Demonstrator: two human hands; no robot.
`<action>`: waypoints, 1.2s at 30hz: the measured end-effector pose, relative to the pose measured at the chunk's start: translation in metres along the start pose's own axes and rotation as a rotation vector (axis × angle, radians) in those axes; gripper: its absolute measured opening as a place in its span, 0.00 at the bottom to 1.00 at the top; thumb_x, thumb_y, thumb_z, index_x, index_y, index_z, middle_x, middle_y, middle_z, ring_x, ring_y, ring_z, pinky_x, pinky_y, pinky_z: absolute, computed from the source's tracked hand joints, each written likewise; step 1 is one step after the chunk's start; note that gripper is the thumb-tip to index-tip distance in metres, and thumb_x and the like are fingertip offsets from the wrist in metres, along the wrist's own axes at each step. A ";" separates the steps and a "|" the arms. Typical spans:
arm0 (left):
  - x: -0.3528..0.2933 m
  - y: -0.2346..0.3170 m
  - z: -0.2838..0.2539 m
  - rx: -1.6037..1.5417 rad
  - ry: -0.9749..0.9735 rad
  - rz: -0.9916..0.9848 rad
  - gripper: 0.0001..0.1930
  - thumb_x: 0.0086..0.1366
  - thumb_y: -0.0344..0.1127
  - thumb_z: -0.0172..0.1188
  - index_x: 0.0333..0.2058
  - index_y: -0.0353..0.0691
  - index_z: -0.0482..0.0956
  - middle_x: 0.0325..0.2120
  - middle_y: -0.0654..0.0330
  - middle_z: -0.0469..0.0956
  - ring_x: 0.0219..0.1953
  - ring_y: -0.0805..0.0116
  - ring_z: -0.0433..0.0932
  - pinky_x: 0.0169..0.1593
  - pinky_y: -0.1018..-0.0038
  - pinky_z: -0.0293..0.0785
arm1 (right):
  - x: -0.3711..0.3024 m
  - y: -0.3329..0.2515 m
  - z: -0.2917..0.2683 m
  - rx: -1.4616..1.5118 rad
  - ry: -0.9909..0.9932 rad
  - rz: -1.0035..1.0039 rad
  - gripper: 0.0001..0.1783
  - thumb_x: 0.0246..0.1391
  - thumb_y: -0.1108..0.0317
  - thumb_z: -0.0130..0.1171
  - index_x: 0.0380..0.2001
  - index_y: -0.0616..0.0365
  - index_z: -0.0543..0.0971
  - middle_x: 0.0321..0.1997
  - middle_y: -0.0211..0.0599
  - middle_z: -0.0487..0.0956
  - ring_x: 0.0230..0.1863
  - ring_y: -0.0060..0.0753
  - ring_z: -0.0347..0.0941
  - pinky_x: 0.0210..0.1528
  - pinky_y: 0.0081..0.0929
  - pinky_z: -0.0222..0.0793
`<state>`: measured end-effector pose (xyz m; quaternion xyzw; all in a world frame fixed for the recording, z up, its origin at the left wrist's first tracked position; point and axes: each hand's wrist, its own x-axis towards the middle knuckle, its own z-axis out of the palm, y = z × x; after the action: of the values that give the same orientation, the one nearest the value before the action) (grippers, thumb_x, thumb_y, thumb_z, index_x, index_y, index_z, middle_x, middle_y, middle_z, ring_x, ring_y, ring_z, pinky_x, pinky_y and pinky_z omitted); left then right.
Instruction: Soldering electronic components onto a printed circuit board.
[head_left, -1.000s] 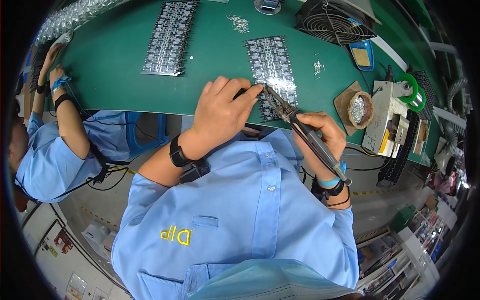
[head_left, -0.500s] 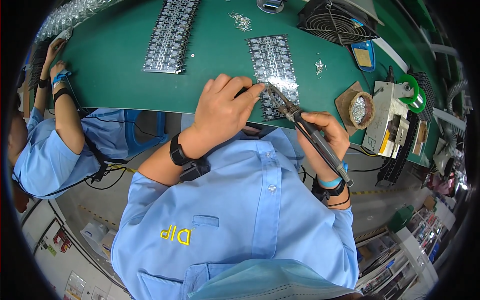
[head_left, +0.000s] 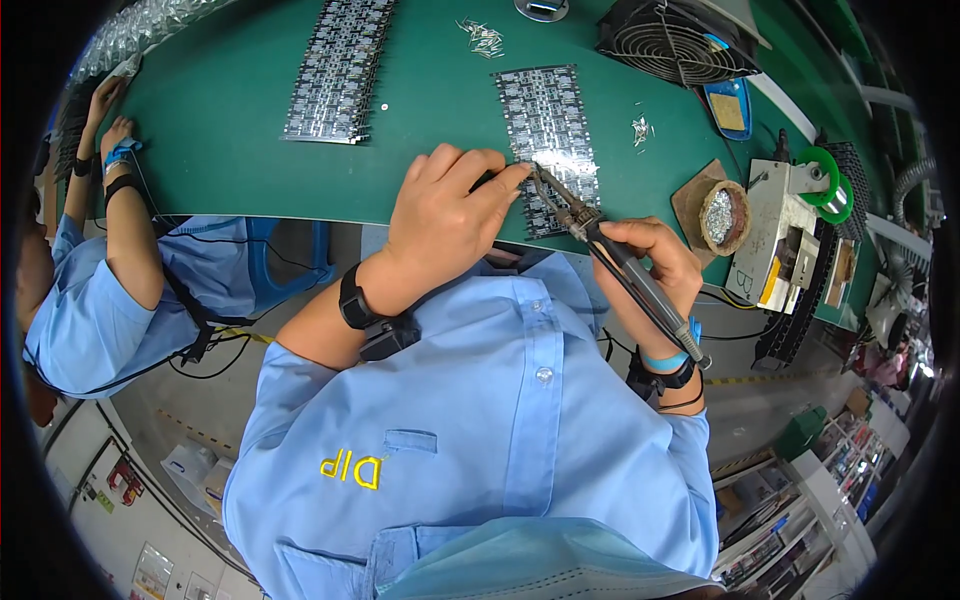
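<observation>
My right hand (head_left: 658,262) is wrapped round the grey handle of a soldering iron (head_left: 634,276), which points up and left. Its tip reaches the near part of a panel of small circuit boards (head_left: 545,105) lying on the green bench. At the panel's left edge, close to that tip, my left hand (head_left: 440,215) has thumb and forefinger pinched together. What they hold is too small and covered to make out; something dark shows between the fingers. Small loose metal pins (head_left: 484,40) lie beyond the panel, with a few more pins (head_left: 641,130) to its right.
A stack of board panels (head_left: 335,75) lies at the left. On the right are a black fan (head_left: 680,45), a blue sponge tray (head_left: 728,108), a round tub of metallic bits (head_left: 722,218) and a green solder spool (head_left: 823,187). A co-worker's arm (head_left: 130,230) is at far left.
Both hands hold nearly the same place. The soldering iron and my right hand have shifted very slightly, with the tip still at the panel.
</observation>
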<state>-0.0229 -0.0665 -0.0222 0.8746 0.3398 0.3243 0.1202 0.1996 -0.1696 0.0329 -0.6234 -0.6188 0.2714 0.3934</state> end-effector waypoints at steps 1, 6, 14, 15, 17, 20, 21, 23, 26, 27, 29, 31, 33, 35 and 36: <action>0.000 0.000 0.000 -0.002 0.001 0.000 0.15 0.56 0.32 0.69 0.44 0.46 0.86 0.37 0.70 0.77 0.37 0.66 0.72 0.37 0.68 0.65 | -0.002 0.001 -0.001 0.002 -0.005 0.001 0.14 0.49 0.84 0.69 0.41 0.64 0.82 0.38 0.35 0.83 0.34 0.19 0.78 0.37 0.17 0.72; 0.001 0.000 -0.001 -0.003 -0.004 0.000 0.15 0.56 0.32 0.69 0.44 0.47 0.86 0.37 0.70 0.77 0.37 0.66 0.72 0.37 0.68 0.65 | -0.023 0.006 -0.011 0.087 0.117 0.015 0.16 0.51 0.86 0.66 0.43 0.64 0.79 0.41 0.38 0.82 0.40 0.24 0.78 0.43 0.21 0.74; 0.000 0.003 -0.005 -0.018 -0.058 -0.048 0.15 0.58 0.30 0.67 0.45 0.46 0.88 0.38 0.65 0.79 0.39 0.63 0.73 0.42 0.66 0.69 | -0.077 0.040 -0.032 -0.271 0.774 -0.047 0.19 0.53 0.84 0.64 0.48 0.60 0.76 0.46 0.41 0.77 0.44 0.31 0.76 0.47 0.26 0.73; 0.000 0.003 -0.004 -0.018 -0.059 -0.044 0.15 0.58 0.30 0.67 0.45 0.46 0.88 0.38 0.65 0.79 0.39 0.63 0.73 0.42 0.66 0.69 | -0.083 0.041 -0.035 -0.304 0.741 0.050 0.19 0.55 0.85 0.63 0.49 0.60 0.75 0.47 0.41 0.77 0.46 0.31 0.76 0.50 0.26 0.73; 0.000 0.003 -0.005 -0.029 -0.053 -0.049 0.14 0.59 0.30 0.67 0.45 0.45 0.88 0.38 0.64 0.79 0.38 0.63 0.73 0.42 0.67 0.69 | -0.093 0.044 -0.039 -0.367 0.673 0.245 0.19 0.57 0.85 0.62 0.50 0.61 0.74 0.48 0.41 0.76 0.49 0.31 0.77 0.54 0.28 0.74; 0.001 0.000 -0.003 -0.031 -0.036 -0.033 0.15 0.58 0.29 0.67 0.45 0.46 0.87 0.38 0.66 0.79 0.38 0.64 0.73 0.41 0.67 0.69 | -0.087 0.043 -0.033 -0.273 0.735 0.049 0.19 0.57 0.85 0.61 0.50 0.60 0.74 0.49 0.41 0.75 0.48 0.31 0.76 0.53 0.27 0.74; 0.001 0.000 -0.002 -0.024 -0.023 -0.017 0.15 0.57 0.29 0.68 0.45 0.46 0.87 0.37 0.67 0.78 0.38 0.65 0.73 0.39 0.68 0.68 | -0.084 0.043 -0.028 -0.223 0.767 -0.047 0.19 0.58 0.85 0.61 0.51 0.60 0.74 0.50 0.41 0.74 0.47 0.31 0.76 0.53 0.27 0.74; -0.001 0.000 0.000 -0.012 -0.015 0.011 0.15 0.56 0.29 0.68 0.44 0.46 0.87 0.37 0.68 0.78 0.38 0.66 0.73 0.38 0.68 0.67 | -0.074 0.040 -0.014 -0.105 0.702 -0.044 0.19 0.57 0.86 0.61 0.51 0.60 0.73 0.51 0.42 0.73 0.46 0.30 0.76 0.51 0.26 0.75; -0.002 -0.002 -0.003 -0.067 -0.009 -0.037 0.15 0.57 0.27 0.67 0.44 0.45 0.87 0.38 0.65 0.79 0.38 0.62 0.73 0.40 0.65 0.69 | -0.043 0.038 0.009 0.041 0.513 -0.090 0.20 0.58 0.86 0.60 0.51 0.60 0.72 0.52 0.42 0.72 0.46 0.29 0.75 0.47 0.24 0.75; 0.000 -0.002 -0.005 -0.062 -0.011 -0.031 0.15 0.57 0.27 0.67 0.44 0.45 0.87 0.38 0.65 0.79 0.38 0.62 0.73 0.40 0.65 0.69 | -0.035 0.039 0.015 0.067 0.405 -0.131 0.19 0.58 0.86 0.60 0.51 0.61 0.72 0.52 0.42 0.71 0.46 0.29 0.75 0.46 0.24 0.75; 0.010 -0.005 -0.009 -0.072 0.025 -0.028 0.18 0.58 0.25 0.65 0.48 0.43 0.85 0.40 0.62 0.79 0.38 0.58 0.74 0.42 0.63 0.71 | -0.022 0.039 0.028 0.083 0.396 -0.142 0.19 0.58 0.86 0.60 0.51 0.61 0.72 0.52 0.42 0.71 0.46 0.29 0.75 0.45 0.23 0.75; 0.020 -0.011 -0.011 -0.063 0.046 -0.030 0.19 0.58 0.24 0.63 0.49 0.42 0.84 0.41 0.60 0.80 0.38 0.56 0.74 0.43 0.61 0.72 | -0.014 0.039 0.037 0.108 0.361 -0.165 0.18 0.59 0.86 0.59 0.51 0.62 0.72 0.51 0.42 0.71 0.46 0.29 0.75 0.45 0.23 0.75; 0.036 -0.020 -0.006 -0.034 0.113 -0.049 0.21 0.59 0.22 0.61 0.53 0.40 0.80 0.40 0.57 0.80 0.39 0.53 0.74 0.45 0.59 0.72 | -0.011 0.039 0.042 0.103 0.356 -0.170 0.18 0.59 0.86 0.59 0.51 0.62 0.72 0.51 0.41 0.71 0.46 0.29 0.75 0.45 0.23 0.75; 0.043 -0.025 -0.005 -0.017 0.145 -0.051 0.22 0.60 0.21 0.59 0.55 0.38 0.78 0.39 0.55 0.80 0.39 0.51 0.75 0.46 0.58 0.73 | -0.008 0.040 0.045 0.068 0.358 -0.162 0.17 0.60 0.85 0.59 0.51 0.62 0.73 0.50 0.41 0.72 0.46 0.28 0.75 0.46 0.22 0.75; 0.044 -0.027 -0.004 -0.013 0.092 -0.071 0.23 0.60 0.20 0.58 0.56 0.38 0.76 0.38 0.53 0.81 0.39 0.51 0.75 0.46 0.58 0.73 | -0.007 0.039 0.045 0.073 0.361 -0.164 0.17 0.60 0.85 0.59 0.51 0.62 0.73 0.50 0.41 0.72 0.46 0.28 0.75 0.46 0.22 0.75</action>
<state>-0.0145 -0.0172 -0.0092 0.8454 0.3736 0.3618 0.1213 0.1835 -0.1668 -0.0251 -0.5947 -0.5767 0.1445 0.5412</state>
